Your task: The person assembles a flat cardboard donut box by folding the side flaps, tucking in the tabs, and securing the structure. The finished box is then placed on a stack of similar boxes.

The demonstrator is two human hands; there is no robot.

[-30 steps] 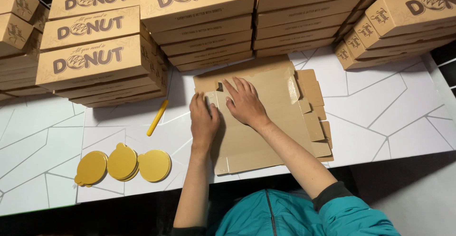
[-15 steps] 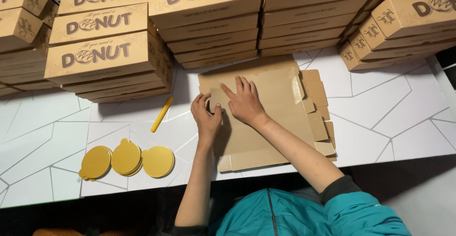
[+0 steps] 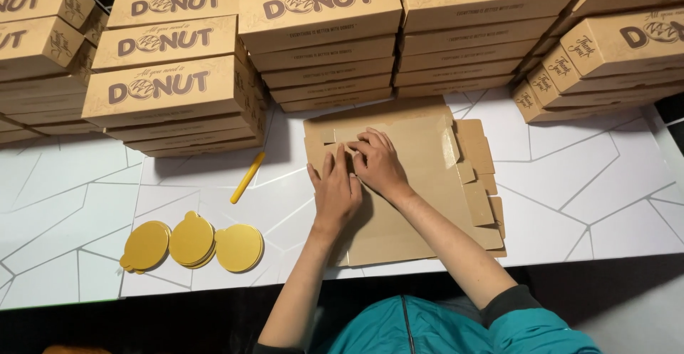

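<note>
A: Hands status? Left hand (image 3: 335,196) and right hand (image 3: 377,165) lie side by side, palms flat on the unfolded cardboard box blank (image 3: 420,190), gripping nothing.

B: Blank lies flat on the white table (image 3: 584,183). Step, judged: creasing the left flap. Next needs firm pressure along the fold.

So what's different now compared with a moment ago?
Both hands drew closer together on the flat cardboard blank: the right hand slid toward the left hand, fingers now meeting at a flap near its top left. The gold discs, yellow stick and stacked boxes stayed put.
</note>
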